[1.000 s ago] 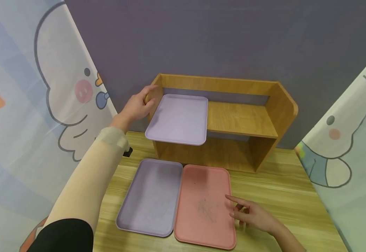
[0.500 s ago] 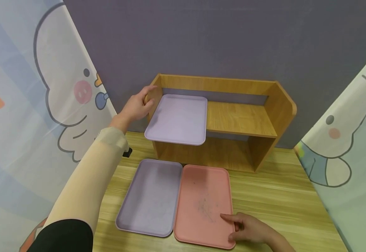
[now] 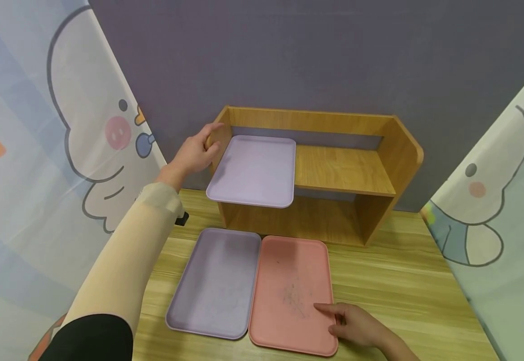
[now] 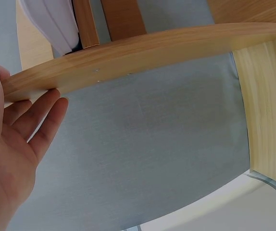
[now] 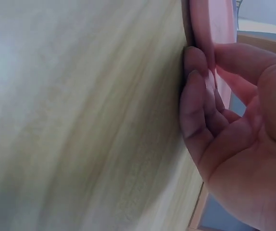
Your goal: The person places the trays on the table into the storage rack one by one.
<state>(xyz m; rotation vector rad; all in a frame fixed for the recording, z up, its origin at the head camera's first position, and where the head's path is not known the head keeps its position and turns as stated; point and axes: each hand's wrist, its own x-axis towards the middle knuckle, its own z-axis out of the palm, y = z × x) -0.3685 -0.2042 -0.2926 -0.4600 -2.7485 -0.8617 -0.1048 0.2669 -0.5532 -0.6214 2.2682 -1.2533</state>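
Note:
My left hand (image 3: 197, 152) grips the left side panel of a small wooden shelf (image 3: 345, 169). In the left wrist view its fingers (image 4: 46, 115) lie along the panel's outer face, with the thumb mostly hidden. A pink tray (image 3: 284, 271) with dark scuffs lies flat on the table. At its right rim, near the front corner, my right hand (image 3: 360, 325) pinches the edge. The right wrist view shows the fingers (image 5: 195, 103) curled at the outside of the pink rim and the thumb over it.
A pale lilac tray (image 3: 255, 170) sits on the upper shelf at left, its front overhanging. A greyer purple tray (image 3: 217, 281) lies left of the pink one on the wood-grain table (image 3: 406, 281). Behind stands a grey wall (image 3: 316, 55), with cartoon-printed sheets (image 3: 90, 100) at both sides.
My right hand has come down toward the front and taken hold of the pink tray's right rim. The left hand and all the trays stay where they were.

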